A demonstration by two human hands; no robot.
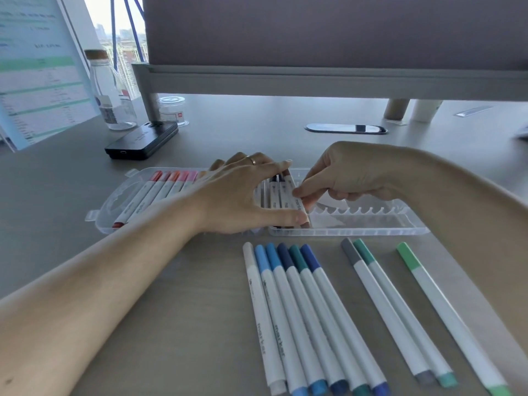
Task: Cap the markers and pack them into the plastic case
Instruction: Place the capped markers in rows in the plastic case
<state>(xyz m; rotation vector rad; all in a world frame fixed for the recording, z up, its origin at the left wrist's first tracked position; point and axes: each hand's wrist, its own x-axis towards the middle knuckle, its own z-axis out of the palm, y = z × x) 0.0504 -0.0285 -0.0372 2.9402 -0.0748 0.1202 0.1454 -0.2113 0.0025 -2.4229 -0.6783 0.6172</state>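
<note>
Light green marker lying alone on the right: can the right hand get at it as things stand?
Probably yes. The light green marker lies alone and uncovered on the desk. The right hand is pinching a white marker in the plastic case, so it must release that first.

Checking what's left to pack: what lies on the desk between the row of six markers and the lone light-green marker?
Head view: two capped markers side by side, a grey marker and a teal marker.
</note>
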